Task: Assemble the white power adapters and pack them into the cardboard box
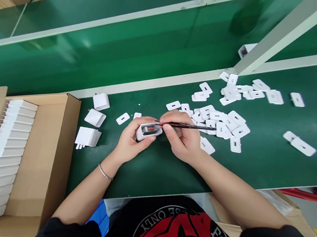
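My left hand (131, 140) is closed around a white charger housing (141, 136). The housing's open end faces up and shows a circuit board with an orange-red part inside. In my right hand (183, 138) are slim black tweezers (196, 127), held like a pen with pale lettering along the side. Their tip is at the right edge of the housing's opening; whether it touches anything inside cannot be made out. Just beyond my right hand lies a loose pile of white end caps (207, 114), each with a small dark slot.
On the left, an open cardboard box (60, 167) holds a row of white chargers (4, 162), pins pointing left. Several white housings (95, 117) stand beside it. More caps (233, 92) lie farther back. A metal post (289, 35) rises at the back right, with another housing (245, 49) behind it.
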Demonstrator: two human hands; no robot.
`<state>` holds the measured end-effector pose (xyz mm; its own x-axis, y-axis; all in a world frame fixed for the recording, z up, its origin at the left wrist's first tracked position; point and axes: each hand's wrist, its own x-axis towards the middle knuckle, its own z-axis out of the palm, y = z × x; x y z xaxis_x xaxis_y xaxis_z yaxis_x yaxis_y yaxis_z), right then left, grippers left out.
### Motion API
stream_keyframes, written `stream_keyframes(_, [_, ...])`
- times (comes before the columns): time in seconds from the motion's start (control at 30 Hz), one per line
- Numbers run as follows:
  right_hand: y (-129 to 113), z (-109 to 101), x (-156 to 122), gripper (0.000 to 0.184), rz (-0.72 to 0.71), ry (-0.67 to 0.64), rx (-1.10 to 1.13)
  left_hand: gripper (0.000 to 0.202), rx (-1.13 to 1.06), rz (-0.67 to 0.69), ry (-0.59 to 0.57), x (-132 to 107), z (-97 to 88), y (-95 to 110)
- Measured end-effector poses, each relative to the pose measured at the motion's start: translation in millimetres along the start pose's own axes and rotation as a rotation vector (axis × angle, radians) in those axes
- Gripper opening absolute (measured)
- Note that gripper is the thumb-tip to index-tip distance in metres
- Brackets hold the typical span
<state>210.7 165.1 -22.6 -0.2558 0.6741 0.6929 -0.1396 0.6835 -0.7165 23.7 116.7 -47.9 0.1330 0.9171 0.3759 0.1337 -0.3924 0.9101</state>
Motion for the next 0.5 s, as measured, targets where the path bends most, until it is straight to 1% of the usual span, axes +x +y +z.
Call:
stream_keyframes(0.2, [-0.1,0.5,-0.8,0.018,-0.014,-0.008,0.004,0.036,-0.009,0.014,0.002,-0.3,0.1,-0.5])
stream_keyframes(0.5, [-0.9,0.9,-0.7,0.016,-0.009,-0.022,0.004,0.037,-0.042,0.054,0.000,1.5,0.0,0.1])
